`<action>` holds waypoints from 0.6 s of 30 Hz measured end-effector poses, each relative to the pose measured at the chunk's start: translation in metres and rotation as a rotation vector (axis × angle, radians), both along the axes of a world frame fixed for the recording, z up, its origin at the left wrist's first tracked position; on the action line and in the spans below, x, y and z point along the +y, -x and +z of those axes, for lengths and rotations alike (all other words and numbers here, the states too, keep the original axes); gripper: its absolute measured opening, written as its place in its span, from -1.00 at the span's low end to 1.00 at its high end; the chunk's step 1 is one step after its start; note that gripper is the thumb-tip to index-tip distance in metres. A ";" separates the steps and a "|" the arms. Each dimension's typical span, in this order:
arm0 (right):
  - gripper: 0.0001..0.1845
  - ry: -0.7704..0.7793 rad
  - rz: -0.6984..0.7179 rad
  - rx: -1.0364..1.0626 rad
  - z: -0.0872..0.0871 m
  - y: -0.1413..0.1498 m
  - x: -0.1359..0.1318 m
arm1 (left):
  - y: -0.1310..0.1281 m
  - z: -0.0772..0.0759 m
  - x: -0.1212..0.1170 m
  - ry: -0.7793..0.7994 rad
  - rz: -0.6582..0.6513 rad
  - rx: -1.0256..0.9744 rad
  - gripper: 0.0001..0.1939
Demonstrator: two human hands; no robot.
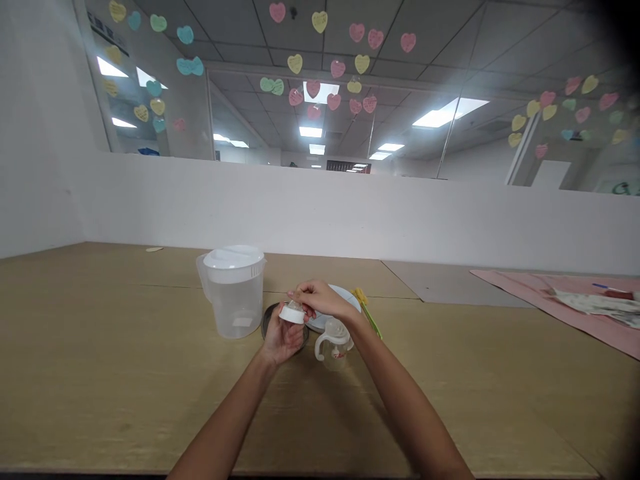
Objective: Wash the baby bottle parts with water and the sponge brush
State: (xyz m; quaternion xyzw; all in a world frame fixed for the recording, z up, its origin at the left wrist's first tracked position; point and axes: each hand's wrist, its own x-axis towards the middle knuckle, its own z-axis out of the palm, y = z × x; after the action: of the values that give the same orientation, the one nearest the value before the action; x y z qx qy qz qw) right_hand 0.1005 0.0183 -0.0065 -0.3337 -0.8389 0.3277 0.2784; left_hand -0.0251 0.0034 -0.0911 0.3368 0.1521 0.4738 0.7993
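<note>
My left hand (280, 339) holds a small white screw cap with a clear nipple (293, 312) just above the table. My right hand (320, 298) reaches over from the right and pinches the top of that nipple with closed fingers. Under my right wrist stands a small clear baby bottle with white handles (333, 345). A dark round dish (266, 319) shows partly behind my left hand. A white plate (345, 295) lies behind my right hand.
A clear plastic pitcher with a white lid (234, 291) stands left of my hands. A yellow-headed brush with a green handle (367, 308) lies by the plate. A pink mat with cloth and small items (575, 300) lies at the far right. A white partition wall (350, 213) borders the wooden table (100, 347).
</note>
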 end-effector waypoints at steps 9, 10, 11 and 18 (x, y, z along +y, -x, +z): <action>-0.60 0.039 -0.078 0.031 0.028 -0.033 -0.007 | 0.000 0.007 -0.002 -0.068 0.017 -0.128 -0.40; -0.60 0.049 -0.065 0.016 0.034 -0.040 -0.012 | -0.001 0.005 0.000 -0.106 0.042 -0.108 -0.45; -0.62 0.049 -0.043 -0.007 0.040 -0.047 -0.016 | -0.003 0.003 0.001 -0.153 0.092 -0.068 -0.50; -0.75 -0.107 -0.057 -0.289 0.058 -0.070 -0.032 | -0.025 -0.014 -0.007 -0.709 0.684 0.646 -0.56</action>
State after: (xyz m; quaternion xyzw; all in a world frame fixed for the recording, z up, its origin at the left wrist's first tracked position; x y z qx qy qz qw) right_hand 0.1703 -0.0132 0.0510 -0.3857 -0.8767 0.2233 0.1811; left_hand 0.0001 -0.0035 -0.1050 0.6425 0.3203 0.6001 0.3527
